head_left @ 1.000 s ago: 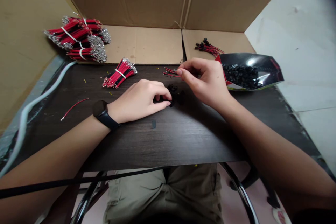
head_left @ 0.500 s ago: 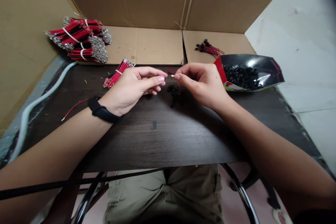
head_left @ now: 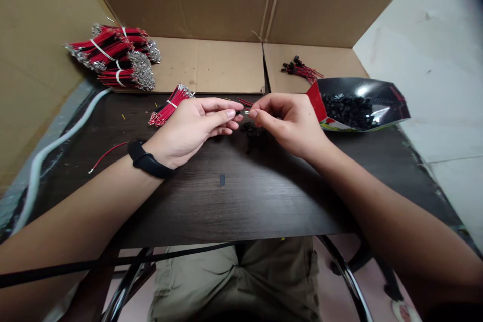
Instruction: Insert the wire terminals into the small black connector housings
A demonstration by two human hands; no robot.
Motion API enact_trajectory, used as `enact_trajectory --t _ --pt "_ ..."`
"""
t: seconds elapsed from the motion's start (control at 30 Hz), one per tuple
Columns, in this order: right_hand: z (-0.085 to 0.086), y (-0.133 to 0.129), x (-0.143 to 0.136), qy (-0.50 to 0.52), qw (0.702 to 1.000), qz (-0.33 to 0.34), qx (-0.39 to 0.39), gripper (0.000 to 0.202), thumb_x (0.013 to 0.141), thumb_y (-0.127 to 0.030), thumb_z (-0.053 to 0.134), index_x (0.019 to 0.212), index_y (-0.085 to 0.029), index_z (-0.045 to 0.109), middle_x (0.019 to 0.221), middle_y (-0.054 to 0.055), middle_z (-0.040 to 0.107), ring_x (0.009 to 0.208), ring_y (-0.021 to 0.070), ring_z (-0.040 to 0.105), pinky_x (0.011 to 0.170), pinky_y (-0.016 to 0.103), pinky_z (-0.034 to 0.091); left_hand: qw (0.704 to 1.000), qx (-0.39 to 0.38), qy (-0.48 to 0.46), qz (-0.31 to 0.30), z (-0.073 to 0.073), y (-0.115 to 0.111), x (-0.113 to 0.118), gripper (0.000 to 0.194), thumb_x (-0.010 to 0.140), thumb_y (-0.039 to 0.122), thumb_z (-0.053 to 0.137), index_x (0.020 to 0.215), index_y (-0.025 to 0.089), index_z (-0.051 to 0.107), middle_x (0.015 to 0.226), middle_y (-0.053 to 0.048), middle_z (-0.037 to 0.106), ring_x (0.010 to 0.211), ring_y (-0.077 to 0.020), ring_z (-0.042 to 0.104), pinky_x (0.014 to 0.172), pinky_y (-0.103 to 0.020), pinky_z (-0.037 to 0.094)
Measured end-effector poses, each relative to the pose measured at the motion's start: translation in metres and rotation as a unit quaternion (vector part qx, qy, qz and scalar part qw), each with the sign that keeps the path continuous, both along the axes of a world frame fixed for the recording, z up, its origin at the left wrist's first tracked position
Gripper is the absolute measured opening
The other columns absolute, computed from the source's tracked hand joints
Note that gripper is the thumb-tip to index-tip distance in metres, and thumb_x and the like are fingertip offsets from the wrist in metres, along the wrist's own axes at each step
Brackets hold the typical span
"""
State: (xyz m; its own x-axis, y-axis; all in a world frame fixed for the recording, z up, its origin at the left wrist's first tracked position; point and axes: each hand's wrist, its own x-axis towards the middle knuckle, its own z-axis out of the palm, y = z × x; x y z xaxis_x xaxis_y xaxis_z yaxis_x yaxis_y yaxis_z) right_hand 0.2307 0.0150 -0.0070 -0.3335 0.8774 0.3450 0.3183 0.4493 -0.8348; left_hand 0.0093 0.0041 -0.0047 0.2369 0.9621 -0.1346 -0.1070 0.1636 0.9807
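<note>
Over the far middle of the table my left hand (head_left: 211, 119) is closed in a pinch, with a small black connector housing (head_left: 239, 112) at its fingertips. My right hand (head_left: 289, 118) faces it, thumb and forefinger pinched on a wire whose silver terminal (head_left: 246, 111) points at the housing. Most of that wire is hidden by the fingers. Terminal and housing are very close; whether one is inside the other I cannot tell. Several loose black housings (head_left: 251, 131) lie on the table just below the fingertips. Red and black wires (head_left: 245, 101) show behind the hands.
A tied bundle of red and black wires (head_left: 171, 105) lies behind my left hand; more bundles (head_left: 116, 58) are piled back left. An open box (head_left: 388, 110) of black housings stands right, near wires with housings (head_left: 298, 69). A loose red wire (head_left: 107, 151) lies left; a small dark piece (head_left: 222, 179) sits mid-table.
My right hand has shifted slightly left and down. The black housing at my left fingertips shows more plainly, and the terminal has tilted a little. Everything on the table looks the same.
</note>
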Motion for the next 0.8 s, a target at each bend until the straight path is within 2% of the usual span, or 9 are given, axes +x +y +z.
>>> enact_trajectory --t 0.23,0.43,0.63,0.8 --pt "0.0000 -0.0010 -0.0008 -0.009 1.000 -0.001 0.006 0.025 0.096 -0.036 0.076 0.083 -0.015 0.076 0.073 0.001 0.070 0.064 0.0109 0.051 0.065 0.028 0.041 1.000 -0.009 -0.027 -0.009 0.0012 -0.0008 0.0026 0.012 0.096 0.017 0.081 0.105 0.013 0.088 0.100 -0.010 0.083 0.086 -0.0121 0.076 0.081 -0.020 0.061" --pt "-0.0001 -0.0015 -0.0003 -0.001 1.000 0.008 0.017 0.025 0.097 -0.036 0.076 0.084 -0.015 0.077 0.075 0.001 0.072 0.066 0.0117 0.054 0.066 0.028 0.042 1.000 0.001 -0.022 -0.006 0.0021 -0.0020 0.0022 0.016 0.092 0.011 0.081 0.107 0.013 0.087 0.098 -0.009 0.082 0.088 -0.0134 0.076 0.082 -0.021 0.061" --pt "-0.0002 -0.0020 -0.0003 -0.012 1.000 0.004 0.013 0.028 0.097 -0.041 0.076 0.085 -0.016 0.077 0.076 0.002 0.073 0.066 0.0126 0.054 0.065 0.029 0.042 1.000 0.003 -0.008 0.003 0.0016 -0.0025 0.0034 0.018 0.088 0.016 0.087 0.106 0.014 0.086 0.097 -0.008 0.080 0.089 -0.0157 0.076 0.086 -0.026 0.061" --pt "0.0002 -0.0024 -0.0003 -0.003 1.000 0.008 0.018 0.034 0.096 -0.048 0.079 0.085 -0.015 0.078 0.074 0.001 0.072 0.066 0.0123 0.054 0.065 0.028 0.042 1.000 0.026 -0.013 -0.008 -0.0002 -0.0019 0.0027 0.014 0.087 0.020 0.090 0.100 0.015 0.086 0.090 -0.006 0.077 0.079 -0.0123 0.069 0.074 -0.021 0.057"
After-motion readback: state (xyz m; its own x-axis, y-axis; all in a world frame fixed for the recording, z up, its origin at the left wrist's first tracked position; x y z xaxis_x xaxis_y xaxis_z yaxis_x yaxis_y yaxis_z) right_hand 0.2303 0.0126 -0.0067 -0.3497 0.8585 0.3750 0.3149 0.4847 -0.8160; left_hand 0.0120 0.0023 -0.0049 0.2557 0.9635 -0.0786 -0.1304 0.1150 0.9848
